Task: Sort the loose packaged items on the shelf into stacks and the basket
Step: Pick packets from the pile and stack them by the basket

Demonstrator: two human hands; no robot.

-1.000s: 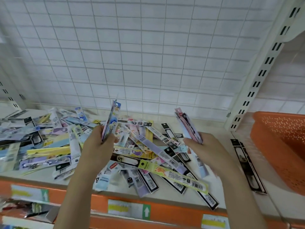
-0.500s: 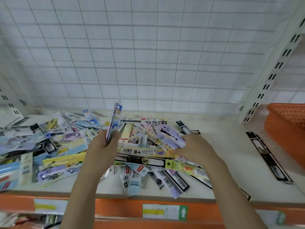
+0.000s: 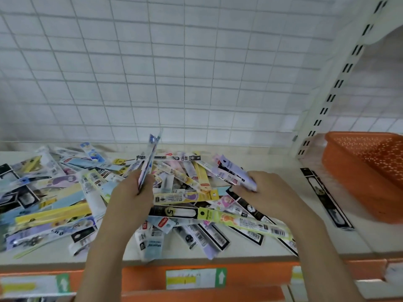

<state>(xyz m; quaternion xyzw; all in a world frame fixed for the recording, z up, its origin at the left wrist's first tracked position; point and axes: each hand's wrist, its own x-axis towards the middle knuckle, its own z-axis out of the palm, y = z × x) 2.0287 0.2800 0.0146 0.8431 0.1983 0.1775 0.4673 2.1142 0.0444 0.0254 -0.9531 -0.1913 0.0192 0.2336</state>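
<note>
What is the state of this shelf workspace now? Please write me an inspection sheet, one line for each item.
Surface: pale shelf, orange front edge with price labels.
Job's things: loose pile of long flat packets covering the left and middle; orange basket at the right; black packet lying alone beside the basket.
Clutter: nothing seen apart from the packets.
Grippers: left hand grips a bundle of packets upright; right hand holds a lilac packet over the pile.
Cables: nothing seen.
Surroundings: white wire grid behind; slotted upright at the right.
</note>
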